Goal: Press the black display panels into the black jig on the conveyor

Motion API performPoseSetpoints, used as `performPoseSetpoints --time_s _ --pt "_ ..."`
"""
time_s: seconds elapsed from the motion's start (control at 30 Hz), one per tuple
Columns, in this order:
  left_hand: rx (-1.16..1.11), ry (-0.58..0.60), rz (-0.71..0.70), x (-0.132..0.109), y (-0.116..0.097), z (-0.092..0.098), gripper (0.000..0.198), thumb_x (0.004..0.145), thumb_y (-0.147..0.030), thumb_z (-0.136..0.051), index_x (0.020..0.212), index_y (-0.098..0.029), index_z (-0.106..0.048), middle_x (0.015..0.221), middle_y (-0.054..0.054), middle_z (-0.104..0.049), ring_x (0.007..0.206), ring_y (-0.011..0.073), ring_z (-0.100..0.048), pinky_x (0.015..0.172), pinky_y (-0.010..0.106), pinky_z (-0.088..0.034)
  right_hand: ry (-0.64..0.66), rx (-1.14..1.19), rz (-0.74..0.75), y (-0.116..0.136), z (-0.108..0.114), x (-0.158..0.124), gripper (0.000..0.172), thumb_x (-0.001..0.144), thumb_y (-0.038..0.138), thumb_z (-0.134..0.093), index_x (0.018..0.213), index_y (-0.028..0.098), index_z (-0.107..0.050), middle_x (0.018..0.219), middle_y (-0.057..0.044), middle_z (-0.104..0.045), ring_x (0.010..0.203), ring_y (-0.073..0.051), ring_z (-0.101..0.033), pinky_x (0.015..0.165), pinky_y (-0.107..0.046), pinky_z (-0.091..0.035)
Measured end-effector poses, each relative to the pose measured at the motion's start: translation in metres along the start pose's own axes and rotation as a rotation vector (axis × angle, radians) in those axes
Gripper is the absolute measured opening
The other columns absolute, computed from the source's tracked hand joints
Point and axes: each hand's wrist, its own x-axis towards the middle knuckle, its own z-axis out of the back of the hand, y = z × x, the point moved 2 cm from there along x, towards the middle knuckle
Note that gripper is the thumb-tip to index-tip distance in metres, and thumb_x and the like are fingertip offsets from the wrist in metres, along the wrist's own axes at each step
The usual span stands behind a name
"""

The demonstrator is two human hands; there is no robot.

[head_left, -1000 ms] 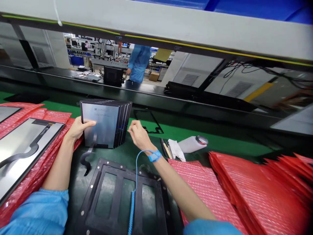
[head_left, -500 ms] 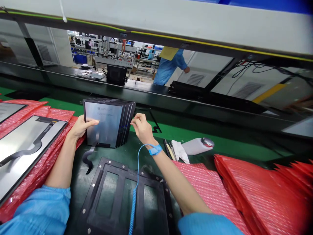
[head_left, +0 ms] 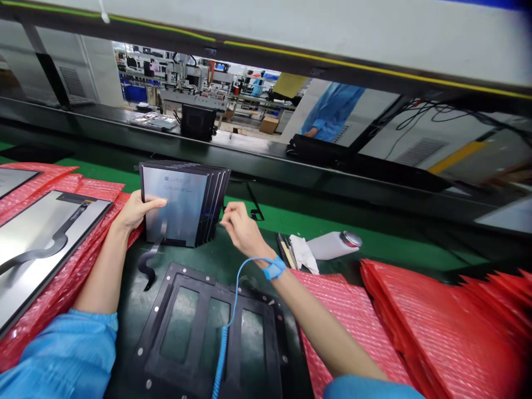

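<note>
My left hand (head_left: 135, 213) grips the left side of several upright LCD panels (head_left: 183, 191), thumb across the silvery back of the front one. The panels stand fanned on the dark green mat, and a black ribbon cable (head_left: 145, 266) trails from the front panel's lower edge. Just right of the fanned edges is my right hand (head_left: 243, 227), fingers pinched together; whether something thin is between them cannot be made out. A blue wrist strap (head_left: 274, 268) with a coiled cord circles that wrist. Below both hands lies a black frame-shaped fixture (head_left: 193, 332) with rectangular openings.
Another LCD panel (head_left: 37, 249) rests on red bubble bags (head_left: 100, 191) at left. More red bubble bags (head_left: 440, 316) are piled at right. A whitish bottle (head_left: 330, 246) lies beside a white cloth (head_left: 302, 254) and thin tools. Beyond the bench, a co-worker in blue (head_left: 334, 111) stands.
My right hand has moved slightly down and away from the panels' right edges. My left hand keeps its grip. The co-worker behind has shifted to the right.
</note>
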Motion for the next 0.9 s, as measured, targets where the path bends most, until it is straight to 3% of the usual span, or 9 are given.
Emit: performPoseSetpoints --time_s 0.17,0.4,0.67,0.9 --pt "0.001 -0.001 0.001 0.0 0.0 0.0 0.038 0.046 -0.043 -0.091 0.07 -0.017 -0.078 0.08 0.01 -0.077 0.079 0.0266 -0.071 0.08 0.036 -0.055 -0.059 -0.061 -0.048 -0.015 -0.011 0.023 0.011 0.1 0.025 -0.046 0.094 0.019 -0.054 0.105 -0.01 -0.052 0.074 -0.017 -0.057 0.059 -0.03 -0.047" --pt "0.011 0.008 -0.009 -0.001 -0.001 0.0 0.037 0.047 -0.043 -0.091 0.069 -0.017 -0.078 0.08 0.01 -0.077 0.08 0.0275 -0.072 0.081 0.038 -0.055 -0.139 -0.131 -0.025 -0.019 -0.016 0.019 0.012 0.098 0.027 -0.052 0.099 0.02 -0.063 0.106 -0.01 -0.054 0.078 -0.017 -0.058 0.067 -0.03 -0.048" --pt "0.004 0.019 -0.009 -0.004 -0.003 -0.001 0.038 0.048 -0.045 -0.091 0.07 -0.016 -0.078 0.078 0.011 -0.076 0.076 0.0274 -0.071 0.076 0.038 -0.056 -0.079 -0.145 0.035 -0.019 -0.018 0.031 0.017 0.1 0.021 -0.043 0.093 0.018 -0.058 0.102 -0.011 -0.053 0.079 -0.019 -0.056 0.067 -0.033 -0.05" --pt "-0.018 0.024 -0.015 -0.004 -0.003 -0.002 0.037 0.051 -0.043 -0.09 0.072 -0.015 -0.077 0.08 0.01 -0.076 0.076 0.0245 -0.071 0.073 0.034 -0.055 -0.006 -0.087 0.128 0.002 -0.003 0.0 0.015 0.1 0.022 -0.041 0.089 0.02 -0.051 0.1 -0.009 -0.052 0.079 -0.018 -0.056 0.064 -0.032 -0.052"
